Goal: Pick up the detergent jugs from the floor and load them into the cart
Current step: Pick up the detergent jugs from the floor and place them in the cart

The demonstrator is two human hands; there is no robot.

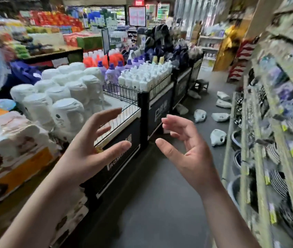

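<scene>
Right shelves (285, 108) smeared by motion, goods unreadable. Floor jugs (218, 137) soft and pale, labels too small to read. Cart panel (124, 169) lettering partly hidden behind left hand (88, 149). Forearms of left hand and right hand (192, 158) cut off at near edge. Far displays blurred.

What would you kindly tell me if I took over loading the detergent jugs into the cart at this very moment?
Hands: the left hand and the right hand are both open and empty, raised over the aisle with their fingers spread.
Jugs: at least five white ones lie scattered on the floor ahead, by the right-hand shelves. The nearest jug lies on its side.
Cart: the black wire-railed bin on the left holds rows of white jugs, with bare space at its near right corner.
Done: some loading, it seems.
Left: walk forward, pick up the floor jugs and set them in that space.
</scene>
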